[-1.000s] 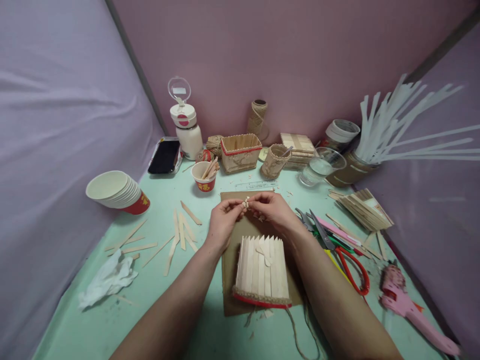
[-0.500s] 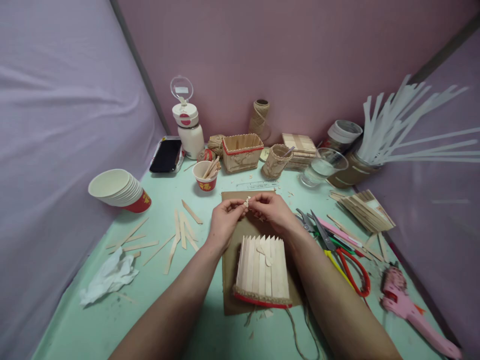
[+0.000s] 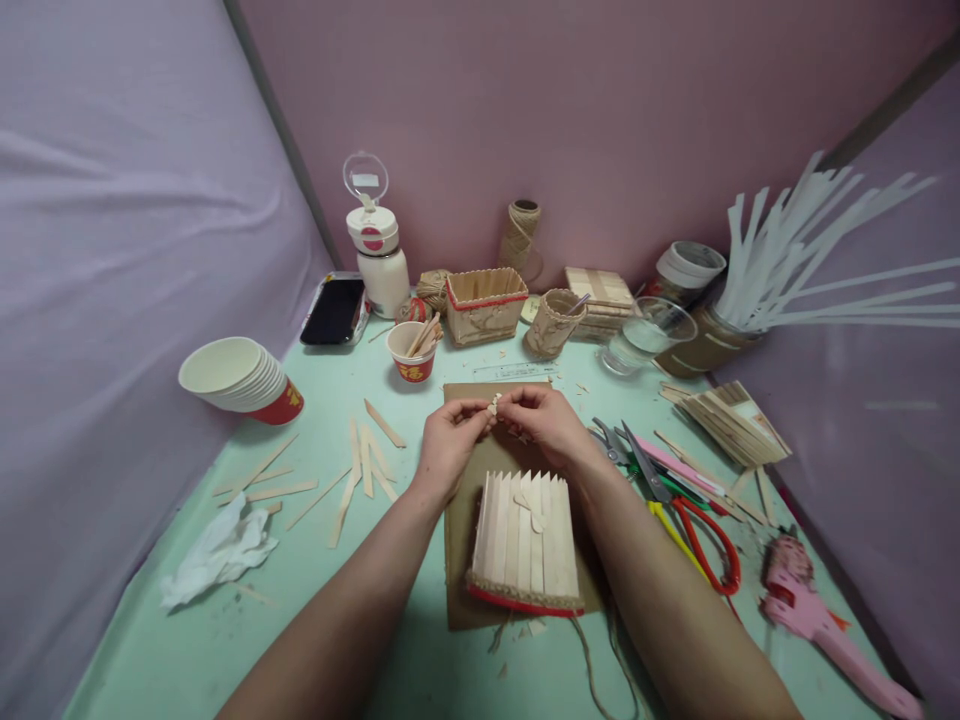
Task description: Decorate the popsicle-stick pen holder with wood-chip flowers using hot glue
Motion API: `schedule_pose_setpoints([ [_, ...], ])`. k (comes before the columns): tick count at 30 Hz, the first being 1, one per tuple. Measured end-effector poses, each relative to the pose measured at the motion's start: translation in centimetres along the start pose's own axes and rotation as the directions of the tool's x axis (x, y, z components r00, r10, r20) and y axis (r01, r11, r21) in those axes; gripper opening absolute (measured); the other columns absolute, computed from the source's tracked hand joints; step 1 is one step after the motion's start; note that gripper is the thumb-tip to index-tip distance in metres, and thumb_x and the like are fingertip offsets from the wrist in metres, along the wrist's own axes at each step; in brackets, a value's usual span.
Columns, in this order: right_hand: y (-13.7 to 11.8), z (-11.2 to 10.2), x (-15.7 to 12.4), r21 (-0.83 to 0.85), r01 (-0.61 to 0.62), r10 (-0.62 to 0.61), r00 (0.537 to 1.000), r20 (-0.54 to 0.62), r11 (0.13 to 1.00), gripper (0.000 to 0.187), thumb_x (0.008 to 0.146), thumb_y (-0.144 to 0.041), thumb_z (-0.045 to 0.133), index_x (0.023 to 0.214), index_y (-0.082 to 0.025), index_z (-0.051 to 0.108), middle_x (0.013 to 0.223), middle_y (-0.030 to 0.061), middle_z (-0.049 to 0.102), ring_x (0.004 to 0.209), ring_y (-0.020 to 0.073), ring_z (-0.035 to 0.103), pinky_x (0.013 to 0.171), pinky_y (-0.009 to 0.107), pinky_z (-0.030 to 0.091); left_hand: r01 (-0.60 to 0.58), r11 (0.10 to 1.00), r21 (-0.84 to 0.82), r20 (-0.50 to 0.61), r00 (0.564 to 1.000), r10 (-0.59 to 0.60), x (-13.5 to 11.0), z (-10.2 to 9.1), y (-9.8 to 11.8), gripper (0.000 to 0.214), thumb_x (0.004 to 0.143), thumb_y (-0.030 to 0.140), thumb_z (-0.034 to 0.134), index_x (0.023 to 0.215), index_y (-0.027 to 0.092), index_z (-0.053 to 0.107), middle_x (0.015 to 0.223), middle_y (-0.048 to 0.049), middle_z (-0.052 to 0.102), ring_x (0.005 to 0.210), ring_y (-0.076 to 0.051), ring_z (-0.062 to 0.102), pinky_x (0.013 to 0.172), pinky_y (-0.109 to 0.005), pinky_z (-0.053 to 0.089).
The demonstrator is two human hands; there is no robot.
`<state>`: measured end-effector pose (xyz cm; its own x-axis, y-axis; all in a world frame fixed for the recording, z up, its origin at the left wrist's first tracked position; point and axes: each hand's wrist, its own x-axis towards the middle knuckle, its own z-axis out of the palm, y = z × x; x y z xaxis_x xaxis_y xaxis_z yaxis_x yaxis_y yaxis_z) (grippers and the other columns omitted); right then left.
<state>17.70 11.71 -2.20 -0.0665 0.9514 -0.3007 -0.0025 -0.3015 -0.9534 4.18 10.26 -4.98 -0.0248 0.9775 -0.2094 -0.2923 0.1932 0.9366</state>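
Left hand [image 3: 448, 445] and right hand [image 3: 551, 425] both had fingertips pinched on a small pale chip [image 3: 495, 404], between them above the card's [image 3: 463, 560] far part. Chip was too small to read its shape. Slatted box [image 3: 525, 550] lay on the card, nearer than the hands, toothed end toward them, red-trimmed end near. Scissors [image 3: 660, 486] and glue gun [image 3: 821, 625] sat right, loose sticks [image 3: 366, 467] left, ruler [image 3: 516, 372] just past the card.

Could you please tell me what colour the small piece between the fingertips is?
The small piece is pale cream, as seen in the head view.
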Motion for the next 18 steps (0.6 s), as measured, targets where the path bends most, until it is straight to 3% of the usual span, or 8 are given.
schedule_pose_setpoints([
  [18, -0.21, 0.09, -0.09, 0.001, -0.04, 0.041, 0.999, -0.015, 0.999, 0.026, 0.059, -0.038, 0.073, 0.068, -0.016, 0.063, 0.049, -0.0034, 0.056, 0.043, 0.0068, 0.044, 0.04, 0.02, 0.026, -0.001, 0.999, 0.035, -0.021, 1.0, 0.002, 0.13, -0.24, -0.26, 0.025, 0.065, 0.029, 0.075, 0.084, 0.014, 0.069, 0.076, -0.0069, 0.071, 0.071, -0.015, 0.064, 0.068, -0.027, 0.048],
])
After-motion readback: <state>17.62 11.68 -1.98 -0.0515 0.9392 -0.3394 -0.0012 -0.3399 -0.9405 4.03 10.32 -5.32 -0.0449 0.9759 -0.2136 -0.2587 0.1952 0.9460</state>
